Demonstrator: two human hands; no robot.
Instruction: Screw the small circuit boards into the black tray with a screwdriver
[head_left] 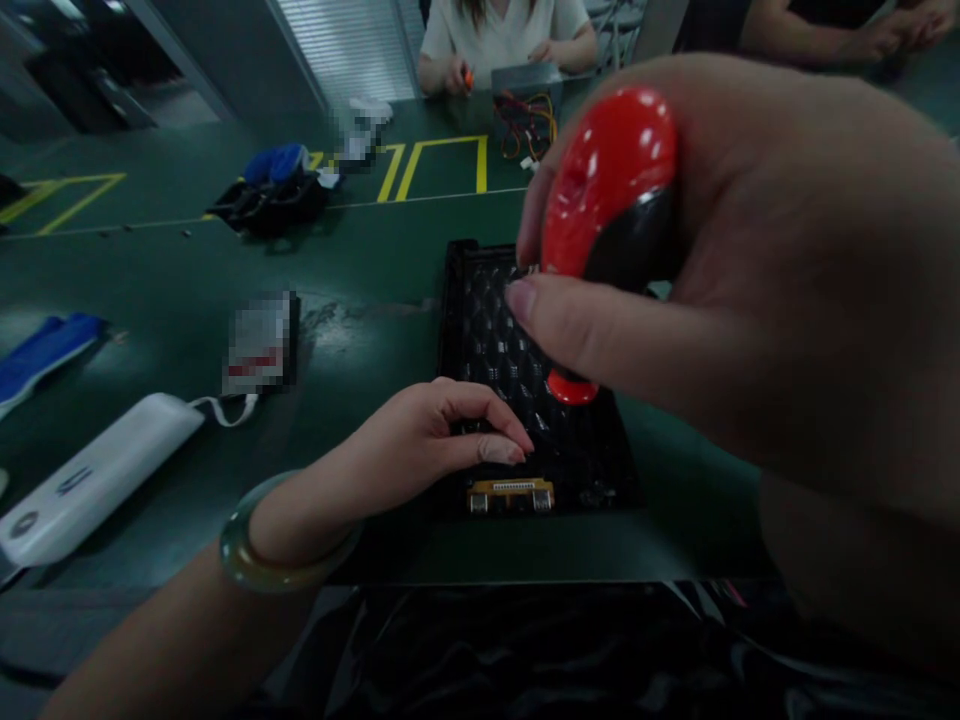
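Observation:
Close to the camera, my right hand (720, 250) is wrapped round the red and black handle of a screwdriver (611, 190); its tip is out of sight. Below lies a black plastic panel (487, 310) with a raised diamond-like pattern, flat on the green table. My left hand (442, 430), a bangle (240, 545) on its wrist, rests over the panel's near left part with thumb and index finger pinched together. Whatever may be between those fingertips is too small to make out. Just below them, a small yellow-brown circuit board (511, 495) with metal ports sits at the panel's near edge.
On the left of the table (360, 370) are a white power bank (105, 475), a cabled device (261, 340) and a blue object (49, 355). Farther back stand a black tray (274, 205) and a metal box with wires (529, 95). A co-worker (506, 40) sits opposite.

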